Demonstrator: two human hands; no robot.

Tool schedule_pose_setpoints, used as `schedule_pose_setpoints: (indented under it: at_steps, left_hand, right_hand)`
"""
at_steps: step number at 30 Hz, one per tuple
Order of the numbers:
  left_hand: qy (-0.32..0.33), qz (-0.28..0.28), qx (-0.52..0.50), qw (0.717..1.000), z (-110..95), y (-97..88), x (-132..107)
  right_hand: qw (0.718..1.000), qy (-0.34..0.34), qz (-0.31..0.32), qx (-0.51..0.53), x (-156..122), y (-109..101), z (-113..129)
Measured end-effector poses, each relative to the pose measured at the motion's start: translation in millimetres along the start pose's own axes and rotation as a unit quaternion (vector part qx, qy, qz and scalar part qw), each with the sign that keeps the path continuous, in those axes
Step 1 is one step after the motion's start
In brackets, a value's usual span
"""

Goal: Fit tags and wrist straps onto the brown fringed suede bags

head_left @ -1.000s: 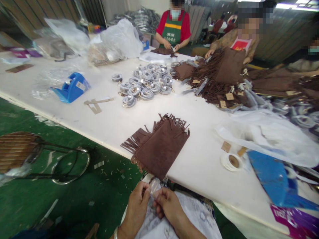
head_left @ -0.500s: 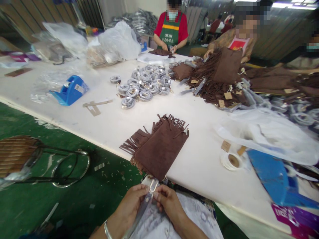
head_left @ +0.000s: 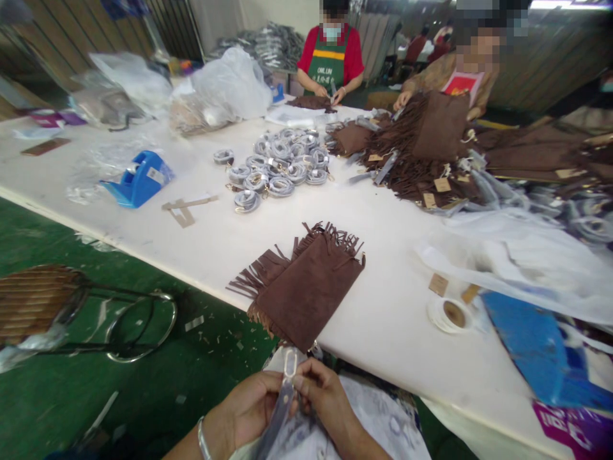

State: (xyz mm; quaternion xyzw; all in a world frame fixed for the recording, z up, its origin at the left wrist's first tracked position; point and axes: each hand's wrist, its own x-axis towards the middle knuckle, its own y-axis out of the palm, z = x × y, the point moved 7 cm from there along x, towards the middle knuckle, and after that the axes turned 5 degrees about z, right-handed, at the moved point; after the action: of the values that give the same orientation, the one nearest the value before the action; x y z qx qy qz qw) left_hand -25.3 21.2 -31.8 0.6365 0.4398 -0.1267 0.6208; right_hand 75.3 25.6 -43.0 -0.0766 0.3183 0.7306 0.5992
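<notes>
A greyish strap (head_left: 276, 418), seemingly covered in clear film, runs up from my lap and ends in a pale metal buckle (head_left: 285, 364). My left hand (head_left: 251, 402) grips the strap just below that buckle, thumb on top. On the other side, my right hand (head_left: 323, 393) pinches the strap beside the buckle's base. Just beyond my fingers, a brown fringed bag (head_left: 309, 291) lies flat, its lower corner reaching over the table's edge. Whether the strap joins the bag is hidden near my fingertips.
Coiled grey straps (head_left: 280, 160) lie mid-table, left of a pile of brown fringed bags (head_left: 438, 137). Blue tape dispensers (head_left: 141, 182) stand on both sides. A white roll (head_left: 447, 316) sits at right. Two co-workers work across the table (head_left: 201, 236); a stool (head_left: 43, 294) stands left.
My left hand has shifted slightly down and left along the strap. The buckle now stands more upright and the strap shows more broadly. The view has tilted slightly.
</notes>
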Motion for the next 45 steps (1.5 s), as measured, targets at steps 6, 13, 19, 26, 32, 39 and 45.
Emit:
schedule_pose_setpoints:
  at_steps: [6,13,19,26,32,39,45]
  left_hand:
    - [0.07,-0.049,0.034,0.996,-1,2.0,-9]
    - [0.207,-0.183,0.185,0.943,-24,-20.7,-27]
    - [0.175,-0.146,0.255,0.94,-20,-7.0,-22]
    - [0.166,-0.084,0.198,0.962,-23,0.6,-23]
    - [0.087,-0.008,0.139,0.986,-24,-8.5,-18]
    - [-0.068,0.032,0.2,0.977,-31,-19.9,-14]
    - [-0.071,0.041,0.17,0.982,-38,-22.2,-13]
  right_hand:
    - [1.0,0.008,-0.002,0.007,1,0,-3]
    - [1.0,0.014,-0.009,-0.013,3,-4,-10]
    - [1.0,0.023,-0.008,-0.02,4,-3,-5]
    - [0.996,0.085,0.015,-0.012,13,-1,-15]
    - [0.992,0.051,0.114,-0.018,25,10,-10]
    - [0.991,0.02,0.122,-0.052,37,12,-6]
    - [0.993,0.002,0.119,0.011,35,24,-2]
